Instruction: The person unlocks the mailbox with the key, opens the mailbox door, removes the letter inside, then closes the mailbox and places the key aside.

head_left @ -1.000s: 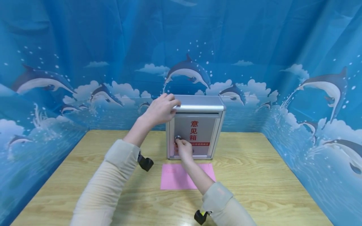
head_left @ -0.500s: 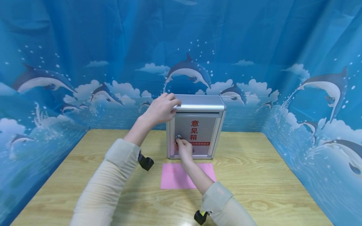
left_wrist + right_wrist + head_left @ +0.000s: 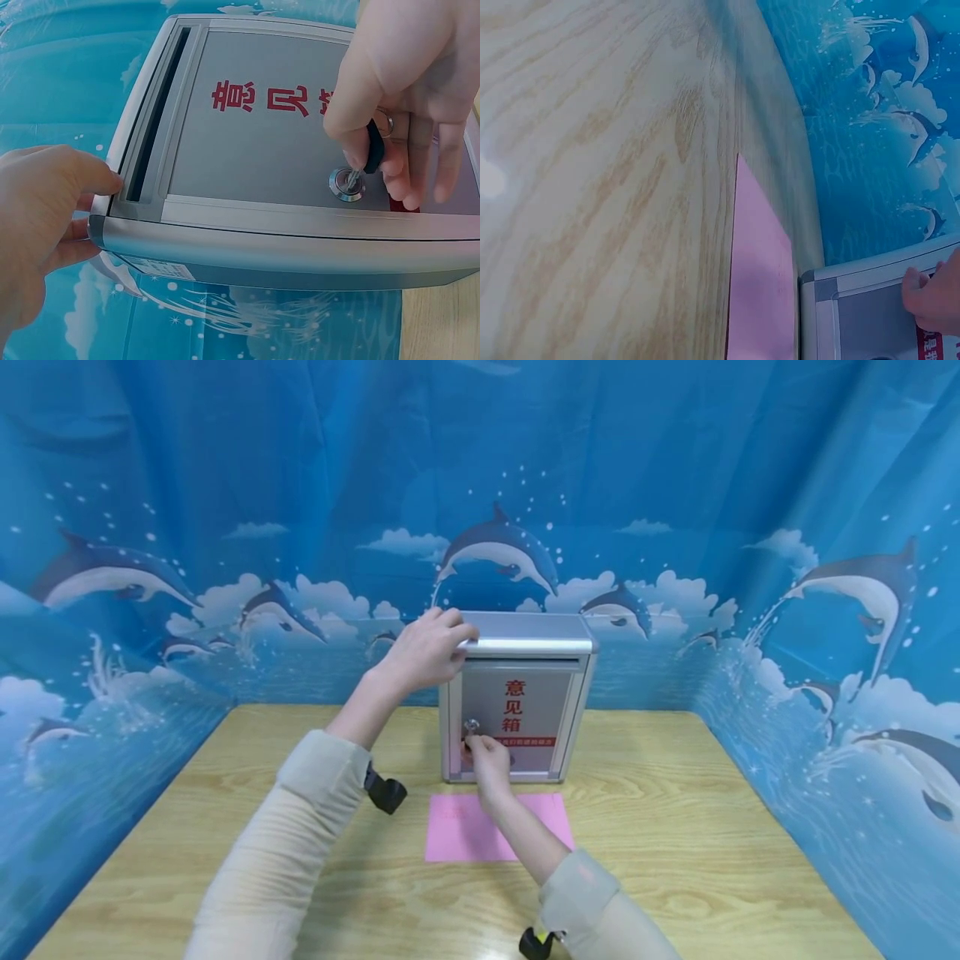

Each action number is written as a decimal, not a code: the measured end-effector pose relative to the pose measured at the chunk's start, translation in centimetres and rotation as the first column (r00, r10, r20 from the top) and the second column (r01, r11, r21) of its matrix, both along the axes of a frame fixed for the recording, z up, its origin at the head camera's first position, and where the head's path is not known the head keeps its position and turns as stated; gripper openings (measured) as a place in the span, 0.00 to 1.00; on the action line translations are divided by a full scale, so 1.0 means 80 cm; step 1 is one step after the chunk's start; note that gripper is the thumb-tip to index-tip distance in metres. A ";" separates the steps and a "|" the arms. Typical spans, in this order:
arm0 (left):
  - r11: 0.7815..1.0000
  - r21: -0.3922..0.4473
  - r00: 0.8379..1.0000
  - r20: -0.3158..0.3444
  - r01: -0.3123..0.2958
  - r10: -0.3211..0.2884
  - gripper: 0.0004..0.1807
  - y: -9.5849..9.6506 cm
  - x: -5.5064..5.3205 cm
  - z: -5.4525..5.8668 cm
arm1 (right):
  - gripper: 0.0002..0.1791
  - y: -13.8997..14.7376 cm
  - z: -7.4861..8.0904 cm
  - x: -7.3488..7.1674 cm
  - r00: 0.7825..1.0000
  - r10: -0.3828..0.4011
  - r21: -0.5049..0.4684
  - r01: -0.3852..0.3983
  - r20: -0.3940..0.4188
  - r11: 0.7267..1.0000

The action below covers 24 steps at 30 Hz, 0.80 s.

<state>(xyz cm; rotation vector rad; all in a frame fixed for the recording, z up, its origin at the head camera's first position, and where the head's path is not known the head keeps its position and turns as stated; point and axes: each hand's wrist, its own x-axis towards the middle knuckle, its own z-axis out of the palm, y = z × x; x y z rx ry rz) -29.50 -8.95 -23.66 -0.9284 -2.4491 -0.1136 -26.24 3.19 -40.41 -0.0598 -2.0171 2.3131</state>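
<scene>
A silver metal suggestion box (image 3: 551,702) with red characters stands upright at the table's far side. My left hand (image 3: 427,647) grips its upper left corner; in the left wrist view the thumb lies on the front edge and other fingers are behind it. My right hand (image 3: 492,764) pinches a black-headed key (image 3: 375,148) between thumb and finger. The key's metal blade is at the round lock (image 3: 347,184) on the left of the door; how deep it sits I cannot tell. In the right wrist view, only part of my right hand (image 3: 937,296) shows at the edge.
A pink envelope-like sheet (image 3: 457,835) lies flat on the wooden table (image 3: 675,843) in front of the box. Behind and at both sides hangs a blue curtain (image 3: 360,468) with dolphins. The box has a narrow slot (image 3: 159,112) near its top.
My right hand has shifted slightly down from the lock, so more of the lock and key shows. The left hand and the box have stayed in place.
</scene>
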 end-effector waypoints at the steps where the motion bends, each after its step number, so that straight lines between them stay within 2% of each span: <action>1: 1.000 0.001 1.000 -0.002 0.002 -0.002 0.13 0.000 0.000 0.000 | 0.13 0.001 0.000 0.001 1.000 0.014 0.006 -0.014 -0.003 1.000; 6: 1.000 0.010 1.000 -0.003 0.003 -0.003 0.13 0.001 0.002 -0.001 | 0.13 0.008 0.003 0.006 0.988 0.153 -0.029 -0.153 -0.005 0.988; 10: 1.000 0.012 1.000 -0.001 0.003 -0.003 0.14 0.001 0.003 -0.001 | 0.13 0.020 0.004 0.008 0.962 0.272 -0.058 -0.271 0.015 0.961; 13: 1.000 0.011 1.000 -0.006 0.002 -0.002 0.14 0.001 0.002 -0.002 | 0.15 0.035 0.002 0.007 0.941 0.337 -0.036 -0.335 0.046 0.941; 19: 1.000 0.006 1.000 -0.012 -0.009 0.009 0.14 0.002 0.003 -0.003 | 0.21 0.075 -0.004 0.006 0.901 0.423 0.068 -0.430 0.094 0.900; 24: 1.000 -0.001 1.000 -0.014 -0.014 0.014 0.14 0.002 0.003 -0.001 | 0.21 0.108 -0.008 0.007 0.888 0.448 0.113 -0.458 0.105 0.882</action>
